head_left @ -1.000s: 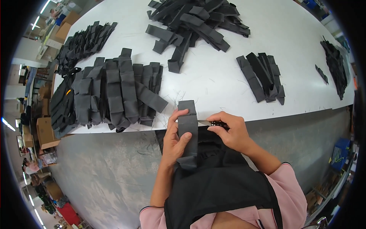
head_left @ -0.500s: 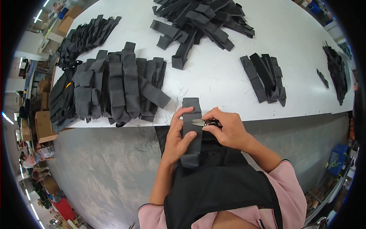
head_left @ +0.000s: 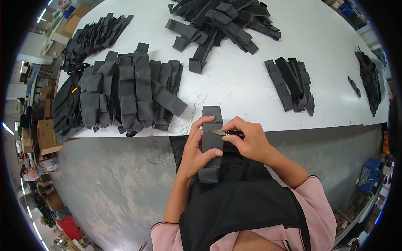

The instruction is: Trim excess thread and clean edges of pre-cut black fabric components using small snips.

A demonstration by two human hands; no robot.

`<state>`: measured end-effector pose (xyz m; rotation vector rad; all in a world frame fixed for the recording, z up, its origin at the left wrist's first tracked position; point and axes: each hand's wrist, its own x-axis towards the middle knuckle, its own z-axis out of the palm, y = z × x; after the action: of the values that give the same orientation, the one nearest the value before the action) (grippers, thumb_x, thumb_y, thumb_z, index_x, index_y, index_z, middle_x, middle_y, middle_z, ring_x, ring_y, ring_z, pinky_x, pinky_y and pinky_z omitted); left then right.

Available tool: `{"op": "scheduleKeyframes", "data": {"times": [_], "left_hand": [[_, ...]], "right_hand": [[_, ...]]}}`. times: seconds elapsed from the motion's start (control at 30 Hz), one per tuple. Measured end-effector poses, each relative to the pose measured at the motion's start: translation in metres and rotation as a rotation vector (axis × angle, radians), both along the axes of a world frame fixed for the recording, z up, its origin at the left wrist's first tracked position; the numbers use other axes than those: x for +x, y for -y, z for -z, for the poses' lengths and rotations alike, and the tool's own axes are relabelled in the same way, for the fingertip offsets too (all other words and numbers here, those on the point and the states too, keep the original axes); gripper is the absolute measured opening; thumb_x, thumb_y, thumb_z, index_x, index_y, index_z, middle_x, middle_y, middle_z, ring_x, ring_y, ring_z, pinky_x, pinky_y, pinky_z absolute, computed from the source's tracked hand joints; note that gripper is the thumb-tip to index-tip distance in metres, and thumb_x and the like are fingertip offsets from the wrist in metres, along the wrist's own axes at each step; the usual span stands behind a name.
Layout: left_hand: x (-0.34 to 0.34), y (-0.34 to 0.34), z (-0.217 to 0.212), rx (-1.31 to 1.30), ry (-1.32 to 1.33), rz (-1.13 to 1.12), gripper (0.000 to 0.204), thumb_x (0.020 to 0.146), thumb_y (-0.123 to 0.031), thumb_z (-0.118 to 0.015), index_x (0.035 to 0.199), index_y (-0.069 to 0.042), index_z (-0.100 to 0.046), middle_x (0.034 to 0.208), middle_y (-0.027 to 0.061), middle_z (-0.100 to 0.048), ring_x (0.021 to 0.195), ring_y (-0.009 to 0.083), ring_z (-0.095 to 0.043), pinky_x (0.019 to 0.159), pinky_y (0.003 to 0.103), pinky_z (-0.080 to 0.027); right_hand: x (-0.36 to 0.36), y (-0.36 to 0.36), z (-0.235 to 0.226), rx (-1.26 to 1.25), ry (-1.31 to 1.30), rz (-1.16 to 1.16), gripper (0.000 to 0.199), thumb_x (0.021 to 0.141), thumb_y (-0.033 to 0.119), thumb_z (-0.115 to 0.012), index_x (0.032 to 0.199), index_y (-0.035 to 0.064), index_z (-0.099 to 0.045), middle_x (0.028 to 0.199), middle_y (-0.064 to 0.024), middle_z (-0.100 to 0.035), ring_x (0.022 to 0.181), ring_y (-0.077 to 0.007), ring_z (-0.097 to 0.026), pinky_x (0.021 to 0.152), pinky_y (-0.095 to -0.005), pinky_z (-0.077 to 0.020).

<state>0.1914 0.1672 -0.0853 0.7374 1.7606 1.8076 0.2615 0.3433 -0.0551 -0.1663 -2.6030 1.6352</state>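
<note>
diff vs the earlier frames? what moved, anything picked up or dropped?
Little changed. The right hand brought its small snips leftward from the strap's right edge onto the dark fabric strap; the blade tip now lies on it. The left hand kept its hold on the strap. Nothing was picked up or let go. The strap piles on the white table stayed put.

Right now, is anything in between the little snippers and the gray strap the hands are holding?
Nothing visible. The left hand grips the gray strap, and the right hand holds the small snips with the blade tip right against the strap's edge.
</note>
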Motion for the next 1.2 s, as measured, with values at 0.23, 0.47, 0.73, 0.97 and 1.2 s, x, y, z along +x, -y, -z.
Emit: {"op": "scheduleKeyframes", "data": {"times": [0.23, 0.47, 0.73, 0.97, 1.2], "left_hand": [[-0.016, -0.018, 0.003, -0.105, 0.354, -0.400, 0.018, 0.089, -0.016, -0.056, 0.097, -0.002, -0.062, 0.108, 0.0010, -0.057, 0.087, 0.0064, -0.049, 0.079, 0.021, -0.039], [-0.050, -0.035, 0.014, -0.208, 0.462, -0.467, 0.032, 0.093, -0.031, -0.051, 0.107, -0.004, -0.063, 0.093, -0.0004, -0.059, 0.082, 0.0058, -0.049, 0.074, 0.020, -0.039], [-0.058, -0.043, 0.010, -0.319, 0.160, -0.453, 0.049, 0.095, -0.044, -0.043, 0.094, -0.003, -0.069, 0.066, 0.0028, -0.058, 0.059, 0.0100, -0.050, 0.058, 0.026, -0.043], [-0.031, -0.028, 0.058, 0.030, 0.070, -0.559, 0.029, 0.094, -0.032, -0.051, 0.108, -0.008, -0.042, 0.133, 0.0175, -0.041, 0.120, 0.0188, -0.040, 0.097, 0.030, -0.032], [-0.011, 0.000, -0.009, -0.010, -0.147, -0.149, 0.043, 0.084, -0.033, -0.062, 0.116, -0.006, -0.048, 0.137, 0.0098, -0.035, 0.117, 0.0209, -0.042, 0.094, 0.032, -0.037]], "right_hand": [[-0.010, -0.004, 0.027, -0.541, 0.068, 0.139, 0.015, 0.080, 0.001, -0.062, 0.093, -0.0008, -0.054, 0.081, -0.0065, -0.062, 0.077, -0.0099, -0.060, 0.067, -0.0237, -0.0476], [0.024, 0.001, 0.000, -0.284, -0.010, 0.112, 0.025, 0.076, -0.001, -0.066, 0.099, 0.0029, -0.056, 0.080, -0.0014, -0.059, 0.066, -0.0042, -0.048, 0.060, -0.0172, -0.0392], [-0.003, 0.026, 0.016, 0.275, -0.491, -0.070, 0.038, 0.058, -0.002, -0.062, 0.094, 0.0086, -0.064, 0.066, -0.0063, -0.053, 0.056, -0.0236, -0.055, 0.050, -0.0327, -0.0434], [0.002, 0.024, -0.015, -0.416, -0.003, 0.152, 0.007, 0.077, -0.004, -0.059, 0.082, 0.0004, -0.060, 0.066, 0.0006, -0.051, 0.058, -0.0052, -0.045, 0.051, -0.0202, -0.0346], [-0.023, 0.000, 0.010, -0.428, -0.005, -0.045, 0.003, 0.079, -0.001, -0.057, 0.079, 0.0002, -0.054, 0.063, 0.0031, -0.046, 0.055, -0.0026, -0.040, 0.050, -0.0184, -0.0301]]}}
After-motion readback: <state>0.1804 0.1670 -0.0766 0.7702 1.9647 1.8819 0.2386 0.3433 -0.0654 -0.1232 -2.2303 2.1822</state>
